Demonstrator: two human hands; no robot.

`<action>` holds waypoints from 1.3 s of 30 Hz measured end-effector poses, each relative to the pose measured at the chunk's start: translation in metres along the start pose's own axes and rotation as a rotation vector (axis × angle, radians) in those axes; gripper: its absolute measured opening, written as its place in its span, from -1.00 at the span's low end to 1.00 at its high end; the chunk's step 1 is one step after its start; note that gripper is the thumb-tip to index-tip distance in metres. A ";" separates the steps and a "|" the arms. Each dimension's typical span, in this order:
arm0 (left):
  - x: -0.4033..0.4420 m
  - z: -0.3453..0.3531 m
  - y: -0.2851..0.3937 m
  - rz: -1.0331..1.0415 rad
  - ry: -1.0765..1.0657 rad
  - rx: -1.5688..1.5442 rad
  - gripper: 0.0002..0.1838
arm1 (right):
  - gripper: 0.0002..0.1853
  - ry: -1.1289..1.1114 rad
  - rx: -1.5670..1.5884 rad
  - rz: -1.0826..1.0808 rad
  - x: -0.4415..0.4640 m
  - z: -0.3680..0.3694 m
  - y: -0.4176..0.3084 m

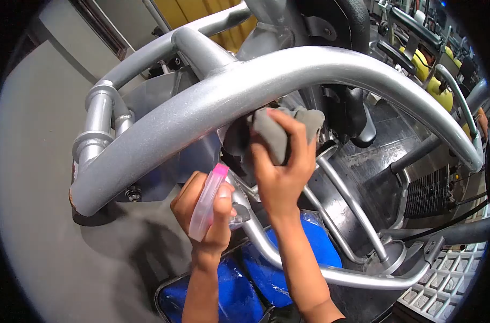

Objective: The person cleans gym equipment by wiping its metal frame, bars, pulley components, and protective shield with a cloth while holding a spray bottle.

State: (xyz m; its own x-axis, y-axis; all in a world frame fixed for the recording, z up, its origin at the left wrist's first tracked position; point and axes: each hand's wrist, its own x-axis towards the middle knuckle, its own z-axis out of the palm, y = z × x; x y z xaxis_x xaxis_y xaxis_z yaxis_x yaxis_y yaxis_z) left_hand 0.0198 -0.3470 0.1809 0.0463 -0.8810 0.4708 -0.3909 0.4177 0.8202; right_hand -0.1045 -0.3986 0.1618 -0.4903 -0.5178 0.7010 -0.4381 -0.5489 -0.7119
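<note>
In my left hand (215, 212) is a translucent bottle (204, 210) with a pink top, its fingers wrapped round the body. My right hand (285, 161) grips a bunched grey cloth (272, 134) just under the thick curved silver tube (202, 107) of a metal frame. The cloth lies close to the tube's underside; whether it presses on the metal there is hidden by my fingers. Below both hands runs a thinner silver bar (261, 242).
Blue pads (304, 253) in clear wrap lie beneath the frame. A black padded part (355, 27) rises at the top. Yellow round objects (439, 94) and other equipment stand at the right, above a white grid (444, 280). A bolt (133, 194) sticks out at the left.
</note>
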 end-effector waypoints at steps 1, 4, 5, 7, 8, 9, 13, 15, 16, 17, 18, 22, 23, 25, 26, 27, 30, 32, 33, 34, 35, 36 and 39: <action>-0.003 -0.005 -0.005 -0.017 -0.002 -0.004 -0.62 | -0.46 -0.045 -0.004 -0.031 -0.004 -0.002 0.002; -0.011 -0.012 -0.007 -0.072 0.013 -0.023 -0.56 | -0.42 -0.237 -0.059 -0.202 -0.015 -0.015 0.017; -0.013 -0.015 -0.011 -0.042 0.021 -0.063 -0.54 | -0.43 -0.297 -0.085 -0.254 -0.014 -0.021 0.022; -0.015 -0.015 -0.013 0.020 0.038 -0.129 -0.51 | -0.45 -0.257 -0.081 -0.211 -0.002 -0.023 0.024; -0.016 -0.015 -0.015 0.014 0.036 -0.129 -0.51 | -0.47 -0.213 -0.080 -0.166 0.004 -0.022 0.026; -0.017 -0.015 -0.017 0.004 0.034 -0.140 -0.51 | -0.51 -0.074 -0.001 -0.083 0.010 -0.014 0.030; -0.018 -0.016 -0.018 -0.014 -0.008 -0.112 -0.55 | -0.62 0.041 0.147 0.148 -0.006 -0.005 0.038; -0.020 -0.016 -0.020 -0.007 0.009 -0.145 -0.55 | -0.65 0.050 0.139 0.279 -0.034 -0.004 0.039; -0.020 -0.014 -0.021 0.001 0.027 -0.178 -0.56 | -0.65 0.019 0.212 0.395 -0.053 -0.002 0.043; -0.020 -0.012 -0.019 0.002 0.026 -0.183 -0.56 | -0.64 -0.042 0.185 0.359 -0.065 -0.002 0.041; -0.021 -0.011 -0.017 -0.033 0.050 -0.181 -0.57 | -0.63 -0.102 0.157 0.327 -0.070 -0.001 0.036; -0.027 -0.013 -0.018 -0.068 0.087 -0.161 -0.57 | -0.50 -0.143 0.084 0.080 -0.065 0.002 0.025; -0.029 -0.014 -0.016 -0.071 0.086 -0.160 -0.57 | -0.47 -0.175 0.005 -0.038 -0.059 0.002 0.019; -0.035 -0.019 -0.010 -0.178 0.154 -0.167 -0.58 | -0.41 -0.177 -0.102 -0.169 -0.045 0.010 0.012; -0.038 -0.021 -0.010 -0.180 0.152 -0.165 -0.58 | -0.41 -0.178 -0.103 -0.166 -0.048 0.012 0.010; -0.040 -0.023 -0.010 -0.194 0.159 -0.161 -0.58 | -0.40 -0.157 -0.099 -0.100 -0.050 0.013 0.009; -0.040 -0.024 -0.007 -0.222 0.171 -0.139 -0.58 | -0.47 -0.104 -0.044 -0.051 -0.056 0.011 0.017; -0.043 -0.027 -0.008 -0.244 0.172 -0.122 -0.57 | -0.59 -0.041 0.043 0.152 -0.066 0.004 0.032; -0.045 -0.027 -0.012 -0.216 0.165 -0.114 -0.56 | -0.64 0.015 0.041 0.241 -0.065 0.004 0.038; -0.046 -0.028 -0.015 -0.187 0.159 -0.107 -0.54 | -0.68 0.072 0.038 0.328 -0.060 0.006 0.044; -0.047 -0.029 -0.017 -0.189 0.161 -0.110 -0.54 | -0.70 0.104 0.100 0.403 -0.057 0.004 0.048; -0.048 -0.031 -0.019 -0.176 0.145 -0.092 -0.53 | -0.70 0.123 0.141 0.390 -0.050 0.004 0.048; -0.049 -0.033 -0.026 -0.155 0.112 -0.101 -0.56 | -0.71 0.189 0.182 0.356 -0.035 0.010 0.034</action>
State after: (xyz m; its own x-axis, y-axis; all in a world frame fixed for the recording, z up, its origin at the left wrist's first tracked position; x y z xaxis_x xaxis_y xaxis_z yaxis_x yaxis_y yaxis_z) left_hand 0.0575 -0.3069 0.1472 0.2026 -0.9089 0.3645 -0.2773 0.3038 0.9115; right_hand -0.0945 -0.4055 0.1139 -0.7234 -0.5756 0.3813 -0.0854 -0.4734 -0.8767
